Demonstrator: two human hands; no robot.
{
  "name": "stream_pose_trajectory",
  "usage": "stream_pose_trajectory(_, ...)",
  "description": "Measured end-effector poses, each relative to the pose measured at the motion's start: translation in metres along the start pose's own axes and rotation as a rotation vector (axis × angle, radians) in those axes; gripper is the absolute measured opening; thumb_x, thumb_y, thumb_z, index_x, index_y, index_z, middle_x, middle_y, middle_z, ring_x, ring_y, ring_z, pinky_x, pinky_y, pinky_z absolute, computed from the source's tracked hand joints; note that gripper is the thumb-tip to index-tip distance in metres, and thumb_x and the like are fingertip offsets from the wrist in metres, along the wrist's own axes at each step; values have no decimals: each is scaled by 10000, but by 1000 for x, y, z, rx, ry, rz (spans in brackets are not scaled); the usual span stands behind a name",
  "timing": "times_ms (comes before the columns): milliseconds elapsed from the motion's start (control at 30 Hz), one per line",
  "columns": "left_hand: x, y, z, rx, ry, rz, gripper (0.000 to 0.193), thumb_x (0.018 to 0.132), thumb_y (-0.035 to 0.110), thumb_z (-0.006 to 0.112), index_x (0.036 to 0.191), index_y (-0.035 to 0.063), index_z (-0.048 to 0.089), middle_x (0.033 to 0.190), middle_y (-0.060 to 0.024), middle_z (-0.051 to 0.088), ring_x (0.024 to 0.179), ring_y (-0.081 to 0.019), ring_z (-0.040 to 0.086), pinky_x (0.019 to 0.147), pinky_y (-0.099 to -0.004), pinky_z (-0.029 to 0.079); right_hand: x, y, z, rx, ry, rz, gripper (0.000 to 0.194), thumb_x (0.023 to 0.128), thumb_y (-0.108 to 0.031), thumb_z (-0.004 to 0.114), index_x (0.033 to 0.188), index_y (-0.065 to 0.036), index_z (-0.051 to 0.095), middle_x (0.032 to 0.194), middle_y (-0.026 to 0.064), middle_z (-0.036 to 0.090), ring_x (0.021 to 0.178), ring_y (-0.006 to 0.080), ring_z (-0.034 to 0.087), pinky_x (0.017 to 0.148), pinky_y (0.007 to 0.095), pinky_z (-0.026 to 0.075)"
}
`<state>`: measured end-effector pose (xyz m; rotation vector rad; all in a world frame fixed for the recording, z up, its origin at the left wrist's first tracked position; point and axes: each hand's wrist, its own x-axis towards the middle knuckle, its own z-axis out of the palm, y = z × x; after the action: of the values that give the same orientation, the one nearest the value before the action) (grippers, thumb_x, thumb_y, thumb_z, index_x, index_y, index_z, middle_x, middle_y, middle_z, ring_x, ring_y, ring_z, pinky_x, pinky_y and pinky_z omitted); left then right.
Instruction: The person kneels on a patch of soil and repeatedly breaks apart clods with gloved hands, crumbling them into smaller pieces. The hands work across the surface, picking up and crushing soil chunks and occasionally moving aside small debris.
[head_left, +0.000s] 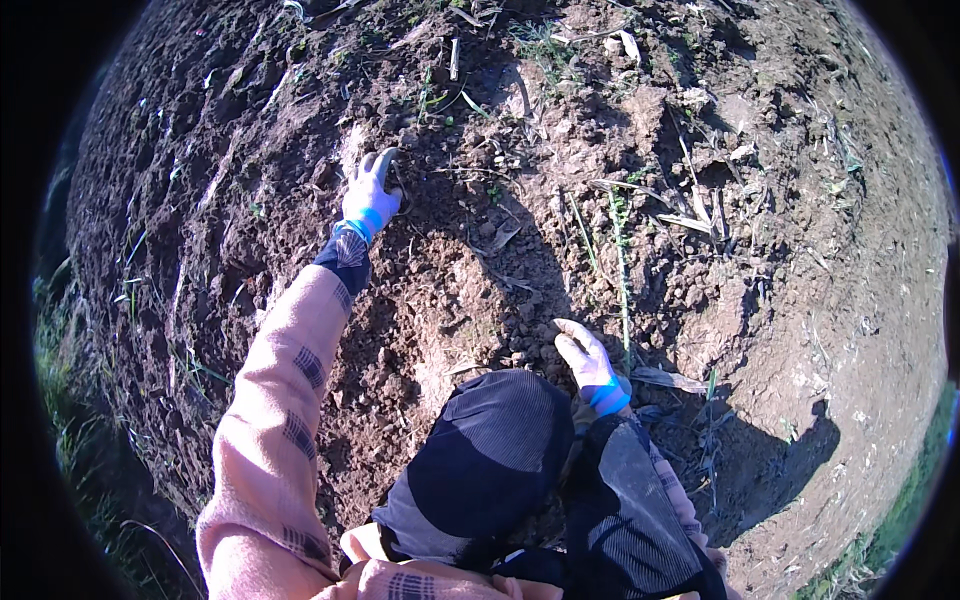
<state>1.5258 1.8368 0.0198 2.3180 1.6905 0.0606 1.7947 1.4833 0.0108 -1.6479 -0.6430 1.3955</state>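
Note:
Gloved in white with a blue cuff, my left hand (371, 191) reaches out over the dark, crumbly soil (300, 187), its fingers spread and touching or just above the clods. Nothing shows in its grasp, though the undersides of the fingers are hidden. My right hand (587, 356), in a matching glove, is low beside my knee in dark ribbed trousers (495, 442). Its fingers are slightly bent near loose clods, and its palm side is hidden. A long green weed stem (621, 270) lies on the soil just beyond my right hand.
Dry plant stalks (697, 214) lie scattered over the uneven ground at the right. A dry leaf (670, 379) is beside my right wrist. Small green weeds (544, 45) grow at the top. Grass (67, 397) borders the soil at the far left.

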Motion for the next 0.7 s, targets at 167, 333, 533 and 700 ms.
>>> stream_pose_trajectory(167,-12,20,11,446,-241,45,689,784,79,700,1388,350,508,1551,-107,281,1345,-453,362,969,-505,495,2,-2,2,8,-58,-46,319,949,-105,614,1250,-1,614,1181,46,664,1083,120,585,985,280,445)
stream_pose_trajectory(333,6,18,10,314,-194,33,506,755,-3,650,1206,228,640,1361,-143,488,1175,-397,532,916,-456,526,-2,-15,1,113,-120,51,363,979,-176,569,1300,-6,561,1225,79,638,1072,149,608,935,287,481)
stream_pose_trajectory(533,26,23,3,-679,-399,-106,221,858,205,710,1035,93,641,833,-30,690,731,-194,640,685,-335,537,-2,-17,0,258,-143,216,375,996,-194,545,1338,-45,511,1269,67,636,1009,143,641,769,303,568)
stream_pose_trajectory(700,9,44,-4,-807,-616,132,408,1001,361,574,1294,79,606,1138,6,669,1016,-75,585,923,-274,485,2,-7,1,235,-122,161,270,994,-106,540,1249,-28,581,1158,57,667,1015,117,625,846,274,533)
